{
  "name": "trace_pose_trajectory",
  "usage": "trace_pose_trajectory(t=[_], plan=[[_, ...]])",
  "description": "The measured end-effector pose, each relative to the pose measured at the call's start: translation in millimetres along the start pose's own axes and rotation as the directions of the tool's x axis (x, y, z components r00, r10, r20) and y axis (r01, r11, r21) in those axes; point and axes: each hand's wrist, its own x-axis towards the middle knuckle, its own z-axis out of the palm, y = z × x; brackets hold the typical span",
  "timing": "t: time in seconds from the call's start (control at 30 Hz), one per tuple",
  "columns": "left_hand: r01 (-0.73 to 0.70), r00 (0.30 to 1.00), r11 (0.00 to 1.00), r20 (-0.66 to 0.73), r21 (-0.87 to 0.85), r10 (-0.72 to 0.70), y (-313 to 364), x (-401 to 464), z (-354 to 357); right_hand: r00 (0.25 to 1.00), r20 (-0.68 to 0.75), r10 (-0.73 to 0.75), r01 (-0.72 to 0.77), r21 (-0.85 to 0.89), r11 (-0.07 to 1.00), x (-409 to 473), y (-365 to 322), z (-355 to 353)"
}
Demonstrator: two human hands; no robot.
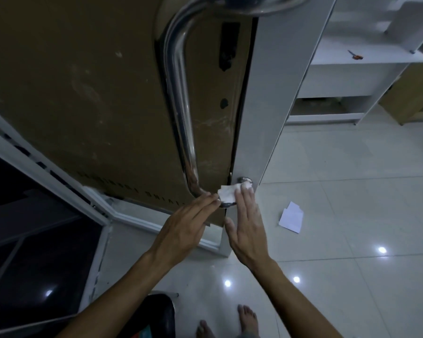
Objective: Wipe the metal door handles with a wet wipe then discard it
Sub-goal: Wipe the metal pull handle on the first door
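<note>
A long curved metal door handle (181, 106) runs down the brown-covered door (71, 93) and bends into the door at its lower end. A white wet wipe (227, 192) lies against that lower bend. My left hand (183, 225) touches the wipe's left edge with its fingertips. My right hand (246, 223) presses flat fingers on the wipe's right side. A round metal mount (244, 179) shows just above my right fingertips on the white door edge (261, 106).
A white folded paper (291, 217) lies on the glossy tiled floor (352, 191) to the right. White shelving (347, 69) stands at the back right with a small orange tool on it. A dark glass panel (22, 228) is at the left. My bare feet (247, 315) are below.
</note>
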Motion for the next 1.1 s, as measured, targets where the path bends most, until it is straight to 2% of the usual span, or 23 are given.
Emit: trace_pose_trajectory(t=[0.07, 0.17, 0.23, 0.3, 0.37, 0.43, 0.53, 0.57, 0.63, 0.73, 0.8, 0.97, 1.1], plan=[[0.034, 0.989, 0.994, -0.138, -0.106, -0.049, 2, -6, 1, 0.984, 0.093, -0.151, 0.166, -0.176, 0.970, -8, 19, -9], [0.201, 0.896, 0.916, -0.314, -0.346, -0.315, 5, -13, 4, 0.935, 0.208, -0.285, 0.341, -0.319, 0.884, -4, 32, -19], [0.298, 0.808, 0.818, -0.326, -0.492, -0.490, 6, -11, 4, 0.917, 0.254, -0.308, 0.384, -0.351, 0.854, 5, 25, -22], [0.368, 0.733, 0.701, -0.273, -0.611, -0.623, 6, -6, 2, 0.894, 0.311, -0.323, 0.423, -0.348, 0.837, 14, 6, -19], [0.391, 0.677, 0.552, -0.176, -0.737, -0.715, 4, -2, 0, 0.886, 0.352, -0.301, 0.421, -0.343, 0.840, 24, -19, -14], [0.376, 0.643, 0.428, -0.101, -0.822, -0.759, 1, 1, 0, 0.912, 0.342, -0.228, 0.337, -0.305, 0.891, 38, -44, -6], [0.344, 0.597, 0.343, -0.079, -0.874, -0.798, -1, 6, -4, 0.948, 0.309, -0.073, 0.144, -0.211, 0.967, 63, -75, 1], [0.339, 0.592, 0.332, -0.075, -0.880, -0.803, -2, 8, -5, 0.950, 0.307, -0.052, 0.118, -0.201, 0.973, 65, -78, 1], [0.338, 0.617, 0.332, -0.060, -0.881, -0.785, -1, 10, -8, 0.945, 0.314, -0.096, 0.182, -0.255, 0.950, 60, -75, -5], [0.358, 0.677, 0.334, -0.004, -0.872, -0.736, 1, 12, -8, 0.904, 0.381, -0.195, 0.362, -0.439, 0.822, 38, -51, -24], [0.368, 0.684, 0.322, 0.019, -0.872, -0.730, 2, 13, -6, 0.884, 0.417, -0.211, 0.415, -0.494, 0.764, 29, -32, -37], [0.363, 0.672, 0.293, 0.031, -0.885, -0.740, 1, 16, -5, 0.837, 0.453, -0.307, 0.526, -0.511, 0.680, 16, 12, -56], [0.354, 0.673, 0.269, 0.045, -0.896, -0.738, 0, 16, -9, 0.820, 0.465, -0.335, 0.559, -0.519, 0.647, 17, 13, -46]])
